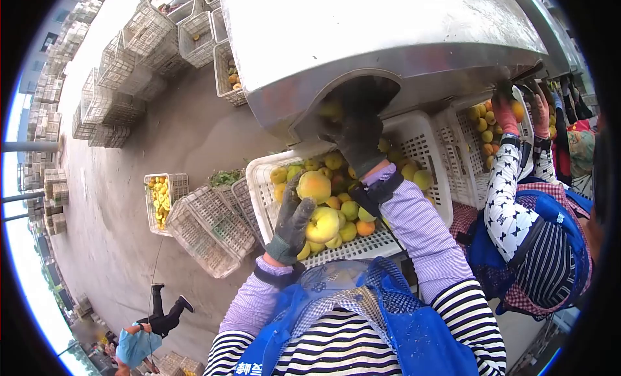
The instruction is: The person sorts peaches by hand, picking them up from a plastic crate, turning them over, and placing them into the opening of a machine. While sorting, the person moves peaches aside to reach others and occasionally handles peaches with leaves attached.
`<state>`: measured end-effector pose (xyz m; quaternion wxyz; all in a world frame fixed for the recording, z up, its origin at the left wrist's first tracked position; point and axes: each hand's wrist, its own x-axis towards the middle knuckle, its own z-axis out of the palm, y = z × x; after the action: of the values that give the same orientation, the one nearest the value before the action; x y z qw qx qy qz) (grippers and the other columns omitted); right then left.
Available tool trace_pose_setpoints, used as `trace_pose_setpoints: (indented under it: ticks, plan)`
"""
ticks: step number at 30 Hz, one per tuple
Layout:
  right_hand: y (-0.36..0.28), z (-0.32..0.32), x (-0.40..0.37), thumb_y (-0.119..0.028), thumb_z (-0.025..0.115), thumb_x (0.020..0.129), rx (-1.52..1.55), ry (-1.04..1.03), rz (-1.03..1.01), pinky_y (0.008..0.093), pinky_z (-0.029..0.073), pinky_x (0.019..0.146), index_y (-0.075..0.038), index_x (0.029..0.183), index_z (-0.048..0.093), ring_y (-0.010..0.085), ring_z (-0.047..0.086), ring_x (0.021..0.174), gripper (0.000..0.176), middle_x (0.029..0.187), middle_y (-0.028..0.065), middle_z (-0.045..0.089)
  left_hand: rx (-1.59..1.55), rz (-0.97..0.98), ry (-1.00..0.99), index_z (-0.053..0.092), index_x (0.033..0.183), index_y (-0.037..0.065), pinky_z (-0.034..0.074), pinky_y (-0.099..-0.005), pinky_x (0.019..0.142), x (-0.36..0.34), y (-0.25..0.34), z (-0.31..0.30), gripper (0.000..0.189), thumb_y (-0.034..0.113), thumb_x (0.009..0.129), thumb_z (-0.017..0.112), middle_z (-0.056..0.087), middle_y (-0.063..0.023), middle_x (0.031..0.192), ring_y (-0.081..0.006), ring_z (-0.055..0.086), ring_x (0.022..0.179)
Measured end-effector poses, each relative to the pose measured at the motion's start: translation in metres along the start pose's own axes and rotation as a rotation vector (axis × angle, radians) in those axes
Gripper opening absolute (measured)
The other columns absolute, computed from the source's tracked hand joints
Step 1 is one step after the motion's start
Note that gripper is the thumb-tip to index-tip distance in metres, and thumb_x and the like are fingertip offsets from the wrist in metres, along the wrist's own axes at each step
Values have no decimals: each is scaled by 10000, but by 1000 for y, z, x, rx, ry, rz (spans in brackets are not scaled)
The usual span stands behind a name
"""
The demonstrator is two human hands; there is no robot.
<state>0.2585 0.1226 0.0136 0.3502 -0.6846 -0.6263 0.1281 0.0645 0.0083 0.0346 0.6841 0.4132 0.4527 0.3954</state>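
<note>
My left hand, in a dark grey glove, is curled around two yellow peaches, an upper peach and a lower peach, above a white plastic crate. Yellow, green and orange peaches lie in that crate. My right hand, gloved in black, reaches into the dark round opening of a metal machine. Its fingers are lost in shadow there. A dim yellow-green shape, perhaps a fruit, shows beside them in the opening.
To my right a co-worker in patterned sleeves handles fruit over another crate. Tilted crates lean at my left, near a crate of yellow fruit. Stacked crates stand farther off. A person walks on the floor at lower left.
</note>
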Motion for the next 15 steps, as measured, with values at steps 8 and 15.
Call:
trace_pose_setpoints:
  ticks: [8,15]
  plan:
    - [-21,-84,-90,-402,878,684,453,-462,9,349,550,791,-38,1352,538,246,654,957,833,1163,149,607,425,344,110,454,1366,-11,481,-394,993,-6,-3,4,697,115,777,805,564,-174,1303,-297,586,1164]
    - [-36,-98,-114,-343,850,732,544,-316,74,341,538,867,-2,1353,510,253,642,1033,786,1219,180,588,1136,1050,66,527,1309,21,509,-443,939,1,2,22,707,297,737,836,563,-203,1303,-393,604,1112]
